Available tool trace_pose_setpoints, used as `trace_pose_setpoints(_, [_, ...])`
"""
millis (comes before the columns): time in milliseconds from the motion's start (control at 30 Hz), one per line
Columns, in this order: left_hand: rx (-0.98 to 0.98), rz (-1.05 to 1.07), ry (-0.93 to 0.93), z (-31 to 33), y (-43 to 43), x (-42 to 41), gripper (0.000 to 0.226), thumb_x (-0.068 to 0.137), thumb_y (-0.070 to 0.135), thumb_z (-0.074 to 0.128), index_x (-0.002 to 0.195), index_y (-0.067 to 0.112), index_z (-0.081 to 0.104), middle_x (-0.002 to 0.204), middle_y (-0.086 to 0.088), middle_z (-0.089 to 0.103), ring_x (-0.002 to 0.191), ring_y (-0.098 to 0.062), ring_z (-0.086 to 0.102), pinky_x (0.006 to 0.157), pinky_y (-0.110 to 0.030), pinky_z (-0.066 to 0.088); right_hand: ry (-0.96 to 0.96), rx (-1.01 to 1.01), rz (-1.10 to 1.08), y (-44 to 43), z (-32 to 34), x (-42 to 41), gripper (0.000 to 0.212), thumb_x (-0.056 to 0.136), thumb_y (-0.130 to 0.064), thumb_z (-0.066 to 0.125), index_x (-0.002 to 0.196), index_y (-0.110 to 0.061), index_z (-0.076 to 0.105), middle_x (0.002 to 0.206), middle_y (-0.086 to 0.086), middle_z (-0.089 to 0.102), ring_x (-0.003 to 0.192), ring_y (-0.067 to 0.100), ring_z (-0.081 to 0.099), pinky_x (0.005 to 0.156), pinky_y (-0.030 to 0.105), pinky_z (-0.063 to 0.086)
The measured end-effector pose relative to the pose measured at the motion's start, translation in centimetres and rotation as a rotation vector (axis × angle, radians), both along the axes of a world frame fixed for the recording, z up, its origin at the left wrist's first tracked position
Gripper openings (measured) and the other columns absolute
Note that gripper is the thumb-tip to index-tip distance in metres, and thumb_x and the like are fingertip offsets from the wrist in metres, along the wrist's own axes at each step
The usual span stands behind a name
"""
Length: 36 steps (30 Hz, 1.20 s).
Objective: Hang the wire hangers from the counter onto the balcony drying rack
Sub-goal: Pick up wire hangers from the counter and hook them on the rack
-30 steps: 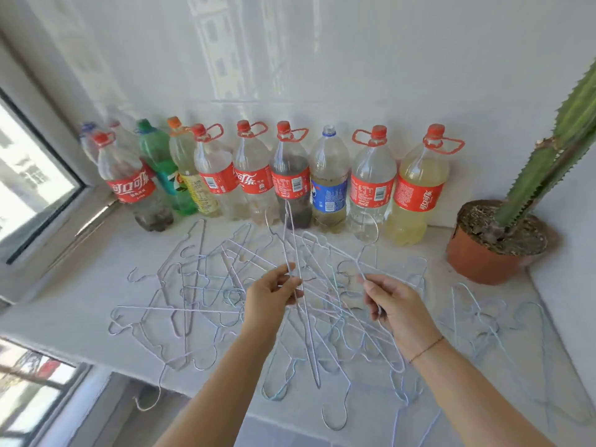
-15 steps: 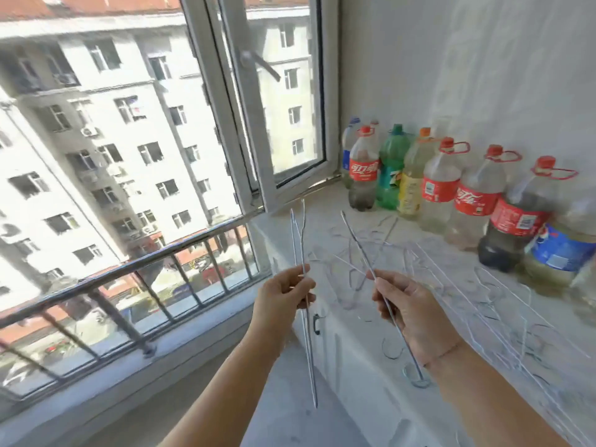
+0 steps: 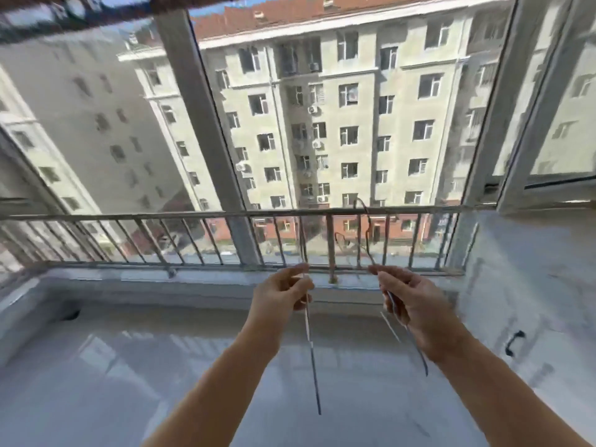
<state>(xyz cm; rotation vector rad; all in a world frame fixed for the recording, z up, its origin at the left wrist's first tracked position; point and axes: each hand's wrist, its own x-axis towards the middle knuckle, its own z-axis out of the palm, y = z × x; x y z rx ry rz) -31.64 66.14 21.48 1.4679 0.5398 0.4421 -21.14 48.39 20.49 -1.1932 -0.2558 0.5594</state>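
Wire hangers are off the counter and travelling: one hanger (image 3: 312, 346) hangs from the left hand (image 3: 281, 293), another hanger (image 3: 407, 333) from the right hand (image 3: 411, 301). A second ago both hands were working over the tangled pile beside the row of bottles; half a second ago the view was swinging past the open window; now the person faces the balcony railing (image 3: 225, 216) square on, counter and bottles gone from view. That reads as the pick-up done and the carry under way (two hangers at once, it seems, though the blur leaves the count unsure).

Left hand: thumb and fingers pinched together on the wire, which drops straight down below the fist toward the floor (image 3: 129, 382). Right hand: fingers curled closed around its wire, one end trailing down past the wrist, the hooked end rising above the knuckles and crossing in front of the railing bars.

Now the trouble spots. No drying rack can be made out; a dark blurred band at the very top edge, well above both hands, could be part of it, but that cannot be confirmed. Each hanger shows edge-on as a thin line, so its triangle shape is lost. Both forearms are cut off at the bottom edge.
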Motion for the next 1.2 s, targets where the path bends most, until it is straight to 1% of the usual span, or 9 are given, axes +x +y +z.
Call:
trace_pose_setpoints(67, [-0.001,0.099,-0.016,0.4,3.4,-4.6,0.023,0.085,0.005,0.064,0.107,0.011,0.067,0.069,-0.001,0.066,0.058,-0.011,0.057,0.06,-0.021,0.051,-0.031,0.005,0.095,4.3,0.5,-2.8,0.016,0.088,-0.005,0.054,0.096,-0.006,0.068,0.05,-0.005,0.048,0.043,0.003,0.041,0.041,0.011,0.034])
trace_pose_setpoints(167, [-0.012,0.262,-0.03,1.0,8.2,-10.9,0.022,0.085,0.002,0.064,0.106,0.007,0.066,0.067,0.0,0.066,0.052,-0.007,0.058,0.06,-0.021,0.05,-0.084,-0.017,0.229,10.8,0.8,-6.8,0.016,0.086,-0.008,0.058,0.095,-0.007,0.07,0.057,0.0,0.044,0.047,0.008,0.038,0.042,0.013,0.032])
trace_pose_setpoints(300, [0.003,0.434,-0.04,1.8,13.9,-18.3,0.014,0.085,0.006,0.063,0.095,0.013,0.07,0.07,0.0,0.069,0.061,-0.01,0.06,0.069,-0.026,0.051,-0.123,-0.031,0.415,18.9,1.4,-11.4,0.016,0.088,-0.01,0.057,0.094,-0.011,0.071,0.061,0.001,0.04,0.052,0.01,0.033,0.044,0.015,0.028])
trace_pose_setpoints(500, [0.002,0.685,-0.101,3.1,21.7,-26.2,0.017,0.085,0.008,0.064,0.098,0.018,0.07,0.071,0.002,0.071,0.063,-0.009,0.061,0.07,-0.023,0.051,-0.142,0.028,0.678,30.6,2.9,-15.9,0.019,0.087,-0.012,0.057,0.1,-0.009,0.071,0.059,0.003,0.041,0.051,0.012,0.031,0.038,0.014,0.025])
trace_pose_setpoints(633, [0.035,0.8,-0.08,4.4,26.8,-29.3,0.017,0.087,0.011,0.063,0.101,0.019,0.069,0.072,0.003,0.069,0.062,-0.009,0.058,0.068,-0.022,0.047,-0.143,0.084,0.81,38.6,4.0,-18.1,0.017,0.081,-0.013,0.061,0.093,-0.008,0.073,0.061,0.005,0.042,0.052,0.013,0.033,0.046,0.02,0.025])
trace_pose_setpoints(767, [0.046,0.878,-0.096,6.1,32.7,-31.2,0.017,0.087,0.011,0.062,0.101,0.015,0.07,0.073,0.001,0.068,0.063,-0.01,0.057,0.062,-0.019,0.045,-0.167,0.12,0.926,46.6,6.1,-19.5,0.028,0.072,-0.018,0.064,0.096,-0.006,0.071,0.062,0.007,0.041,0.054,0.014,0.032,0.049,0.022,0.023])
trace_pose_setpoints(900, [0.053,0.986,-0.131,8.1,38.4,-32.5,0.014,0.086,0.011,0.063,0.098,0.014,0.071,0.068,0.002,0.07,0.063,-0.012,0.057,0.062,-0.021,0.042,-0.192,0.176,1.04,54.2,8.9,-20.4,0.023,0.079,-0.009,0.06,0.099,-0.002,0.069,0.061,0.006,0.042,0.054,0.013,0.034,0.047,0.017,0.031])
trace_pose_setpoints(1033, [0.044,1.053,-0.196,10.3,43.2,-34.3,0.018,0.085,0.012,0.063,0.102,0.012,0.07,0.069,0.002,0.068,0.063,-0.01,0.054,0.052,-0.016,0.043,-0.212,0.202,1.108,61.1,10.9,-22.2,0.016,0.084,-0.006,0.058,0.096,-0.006,0.069,0.056,0.0,0.048,0.049,0.008,0.04,0.044,0.013,0.036])
trace_pose_setpoints(1200, [0.075,1.1,-0.199,11.6,49.0,-36.8,0.018,0.086,0.01,0.062,0.101,0.014,0.07,0.07,0.001,0.067,0.055,-0.006,0.053,0.046,-0.013,0.041,-0.207,0.239,1.152,69.1,11.8,-25.5,0.016,0.084,-0.009,0.06,0.096,-0.006,0.07,0.058,0.003,0.04,0.051,0.012,0.034,0.043,0.017,0.03])
